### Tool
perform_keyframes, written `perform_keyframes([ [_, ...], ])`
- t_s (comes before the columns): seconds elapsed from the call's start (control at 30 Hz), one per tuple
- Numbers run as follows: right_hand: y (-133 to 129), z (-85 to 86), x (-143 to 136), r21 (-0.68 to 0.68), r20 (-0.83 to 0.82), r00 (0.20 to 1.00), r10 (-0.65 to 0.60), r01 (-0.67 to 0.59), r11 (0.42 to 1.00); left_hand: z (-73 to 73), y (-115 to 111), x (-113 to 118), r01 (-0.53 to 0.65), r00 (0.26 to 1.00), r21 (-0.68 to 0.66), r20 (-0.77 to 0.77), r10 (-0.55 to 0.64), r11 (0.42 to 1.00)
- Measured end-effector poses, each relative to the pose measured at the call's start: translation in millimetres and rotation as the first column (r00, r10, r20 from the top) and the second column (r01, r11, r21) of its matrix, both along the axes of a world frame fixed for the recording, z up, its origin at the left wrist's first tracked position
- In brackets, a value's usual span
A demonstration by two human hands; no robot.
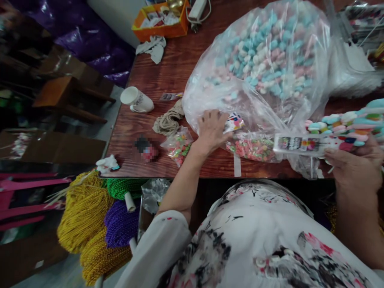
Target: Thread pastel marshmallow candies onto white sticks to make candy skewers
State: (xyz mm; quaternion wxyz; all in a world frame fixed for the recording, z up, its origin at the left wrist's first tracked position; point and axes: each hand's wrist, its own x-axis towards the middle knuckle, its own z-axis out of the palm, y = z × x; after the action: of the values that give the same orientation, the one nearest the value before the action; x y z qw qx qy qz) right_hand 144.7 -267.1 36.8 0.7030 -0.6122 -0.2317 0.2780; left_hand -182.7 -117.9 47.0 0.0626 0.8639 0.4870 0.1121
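Note:
My left hand lies with its fingers spread on the near edge of a big clear plastic bag full of blue, pink and white pom-pom-like pieces. A small printed card sits right beside its fingertips. On the right, my right hand grips a bundle of pom-pom packets, whose printed header card points left. Between the hands lies a clear bag of small red and green pieces. A similar small bag rests left of my left wrist.
A white mug lies tipped near the table's left side, by a beige cloth bundle. An orange tray and a power strip are at the back. Yellow cord bundles hang below the left front corner.

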Motion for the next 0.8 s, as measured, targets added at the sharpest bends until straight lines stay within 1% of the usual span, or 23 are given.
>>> perform_keyframes([
  [0.07, -3, -2.0, -14, -0.016, -0.094, 0.993, 0.070, -0.071, 0.997, -1.9, -6, -3, -0.010, 0.995, 0.067, 0.098, 0.004, 0.998],
  [0.1, -4, -2.6, -23, -0.016, -0.139, 0.985, 0.106, -0.109, 0.994, -3.7, -14, 0, 0.021, 0.986, 0.081, 0.160, -0.034, 0.996],
  [0.17, -5, -3.5, -39, -0.027, -0.195, 0.966, 0.171, -0.180, 0.983, -9.4, -37, 11, 0.164, 0.943, 0.067, 0.283, -0.177, 0.984],
  [0.2, -5, -4.1, -45, -0.040, -0.199, 0.960, 0.197, -0.208, 0.977, -13.5, -50, 19, 0.258, 0.911, 0.040, 0.323, -0.257, 0.965],
  [0.23, -5, -5.0, -49, -0.057, -0.186, 0.957, 0.224, -0.238, 0.970, -18.1, -62, 27, 0.350, 0.878, 0.010, 0.345, -0.332, 0.937],
  [0.27, -6, -5.9, -51, -0.074, -0.161, 0.954, 0.254, -0.268, 0.960, -22.8, -73, 34, 0.408, 0.857, -0.012, 0.349, -0.379, 0.913],
  [0.33, -6, -7.1, -54, -0.092, -0.104, 0.943, 0.316, -0.326, 0.941, -30.7, -89, 47, 0.450, 0.849, -0.030, 0.326, -0.416, 0.893],
  [0.4, -7, -5.1, -56, -0.077, -0.059, 0.930, 0.364, -0.368, 0.927, -33.2, -95, 56, 0.454, 0.848, -0.013, 0.312, -0.428, 0.891],
  [0.43, -8, -2.7, -58, -0.065, -0.044, 0.925, 0.376, -0.378, 0.923, -31.8, -95, 59, 0.464, 0.840, -0.001, 0.320, -0.439, 0.886],
  [0.5, -6, 3.8, -64, -0.029, -0.020, 0.928, 0.373, -0.374, 0.927, -23.8, -88, 61, 0.496, 0.807, 0.019, 0.359, -0.469, 0.868],
  [0.57, 1, 8.3, -69, 0.019, 0.000, 0.938, 0.347, -0.347, 0.938, -12.2, -75, 58, 0.521, 0.780, 0.040, 0.383, -0.494, 0.853],
  [0.63, 13, 5.6, -71, 0.066, -0.001, 0.943, 0.333, -0.332, 0.941, -1.7, -57, 51, 0.530, 0.786, 0.060, 0.341, -0.516, 0.846],
  [0.7, 27, -6.8, -71, 0.093, -0.002, 0.940, 0.341, -0.340, 0.936, 3.3, -40, 44, 0.521, 0.830, 0.040, 0.212, -0.517, 0.853],
  [0.77, 41, -26.3, -69, 0.089, 0.028, 0.936, 0.351, -0.352, 0.932, 2.2, -29, 37, 0.467, 0.882, -0.006, 0.064, -0.466, 0.884],
  [0.8, 46, -36.9, -69, 0.069, 0.054, 0.935, 0.351, -0.354, 0.933, 0.1, -26, 34, 0.429, 0.903, -0.020, 0.016, -0.429, 0.903],
])
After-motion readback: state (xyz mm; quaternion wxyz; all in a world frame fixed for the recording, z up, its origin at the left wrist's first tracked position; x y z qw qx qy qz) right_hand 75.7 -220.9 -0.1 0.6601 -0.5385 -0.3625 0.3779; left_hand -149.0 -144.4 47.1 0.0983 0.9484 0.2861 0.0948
